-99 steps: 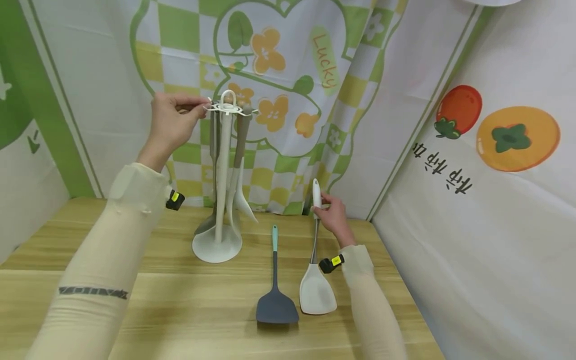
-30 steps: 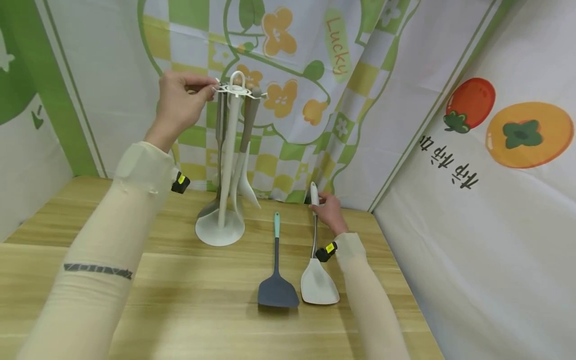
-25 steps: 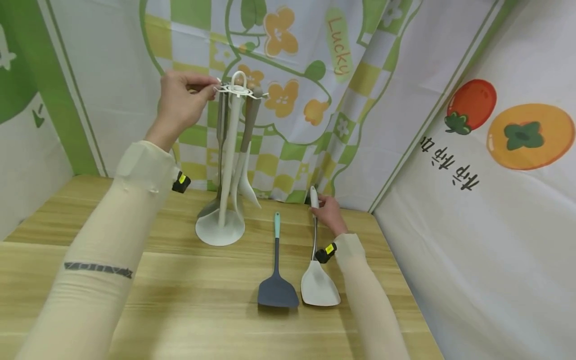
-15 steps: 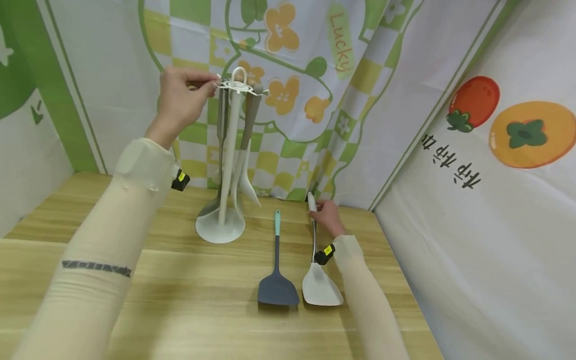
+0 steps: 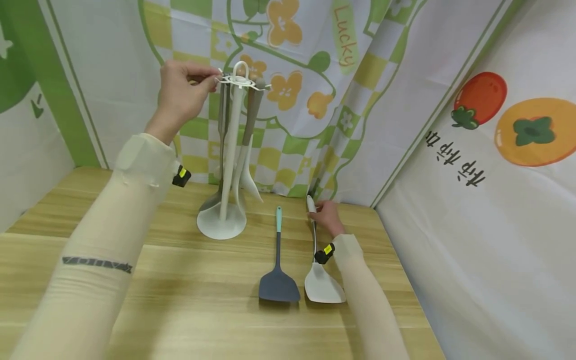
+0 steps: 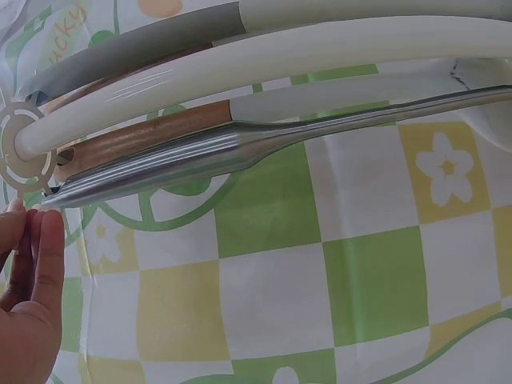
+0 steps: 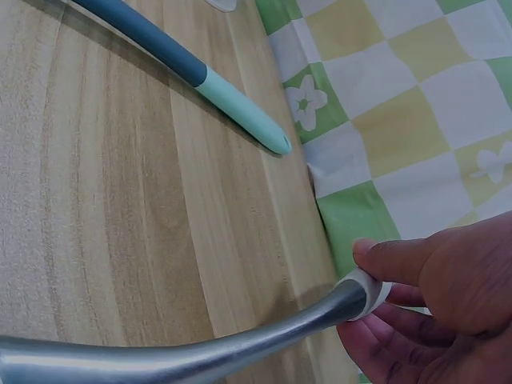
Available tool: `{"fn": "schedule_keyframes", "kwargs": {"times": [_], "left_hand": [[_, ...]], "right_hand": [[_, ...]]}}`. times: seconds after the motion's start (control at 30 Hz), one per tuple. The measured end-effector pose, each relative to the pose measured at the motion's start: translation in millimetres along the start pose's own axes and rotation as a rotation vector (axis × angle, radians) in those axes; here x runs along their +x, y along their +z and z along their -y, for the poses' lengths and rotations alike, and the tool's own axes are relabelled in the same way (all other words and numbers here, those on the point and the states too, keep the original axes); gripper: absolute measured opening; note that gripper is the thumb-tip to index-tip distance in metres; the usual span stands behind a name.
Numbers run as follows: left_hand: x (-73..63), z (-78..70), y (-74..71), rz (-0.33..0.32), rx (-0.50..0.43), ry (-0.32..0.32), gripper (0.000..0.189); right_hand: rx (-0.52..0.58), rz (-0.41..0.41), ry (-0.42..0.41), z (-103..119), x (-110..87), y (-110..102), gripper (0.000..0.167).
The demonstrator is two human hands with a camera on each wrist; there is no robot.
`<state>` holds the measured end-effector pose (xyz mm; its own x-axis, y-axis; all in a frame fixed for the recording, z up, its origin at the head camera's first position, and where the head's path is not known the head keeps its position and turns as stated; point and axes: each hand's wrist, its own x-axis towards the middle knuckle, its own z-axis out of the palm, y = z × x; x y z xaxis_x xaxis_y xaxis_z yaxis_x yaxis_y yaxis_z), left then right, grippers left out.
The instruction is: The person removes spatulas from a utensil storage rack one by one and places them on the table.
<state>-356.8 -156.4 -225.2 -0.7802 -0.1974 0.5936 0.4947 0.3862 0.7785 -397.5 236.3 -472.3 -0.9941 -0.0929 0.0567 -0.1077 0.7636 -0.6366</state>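
Note:
My left hand (image 5: 180,97) pinches a hook at the left of the top ring of a white utensil stand (image 5: 231,150). Right beside those fingertips, the left wrist view has the end of a steel handle (image 6: 176,164) hanging from the ring. My right hand (image 5: 329,218) holds a white-handled spatula (image 5: 324,287) between thumb and fingers, low over the back of the table. Its pale, broad blade points toward me, and the fingers cover part of the handle. Left of it lies a dark grey turner (image 5: 279,287) with a mint handle end.
Several utensils hang round the stand, among them a white-headed one (image 5: 250,185) on the right and a grey ladle (image 5: 211,200) on the left. A patterned curtain (image 5: 270,165) drops behind the wooden table (image 5: 202,310). A white fabric wall (image 5: 450,240) runs along the right.
The right hand has lowered the spatula's handle end toward the table, and its blade has shifted slightly right. The left hand keeps its pinch on the stand. The head view has tilted slightly down.

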Motion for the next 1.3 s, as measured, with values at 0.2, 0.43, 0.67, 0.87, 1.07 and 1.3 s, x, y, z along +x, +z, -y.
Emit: {"fn": "schedule_keyframes", "kwargs": {"times": [0.2,0.43,0.67,0.87,1.07,1.3], "left_hand": [[-1.2,-2.4,0.7,0.010,0.006,0.007,0.018],[-2.9,-3.5,-0.4,0.003,0.019,0.018,0.019],[-3.2,-3.3,-2.9,0.004,0.020,0.011,0.019],[-2.5,-1.5,0.2,0.005,0.015,0.002,0.019],[-1.6,-0.8,3.4,0.015,-0.006,-0.013,0.019],[-2.4,-1.9,-0.8,0.019,0.034,-0.019,0.020]], "right_hand": [[0.017,-0.016,-0.034,-2,-2.7,1,0.031],[0.030,-0.027,-0.048,-4,-2.7,4,0.020],[0.043,-0.011,-0.025,-3,-2.4,9,0.030],[0.032,-0.001,-0.048,-8,-4.3,7,0.030],[-0.030,-0.007,-0.008,-13,-7.2,5,0.025],[-0.045,0.024,0.002,-11,-6.8,4,0.030]]}}
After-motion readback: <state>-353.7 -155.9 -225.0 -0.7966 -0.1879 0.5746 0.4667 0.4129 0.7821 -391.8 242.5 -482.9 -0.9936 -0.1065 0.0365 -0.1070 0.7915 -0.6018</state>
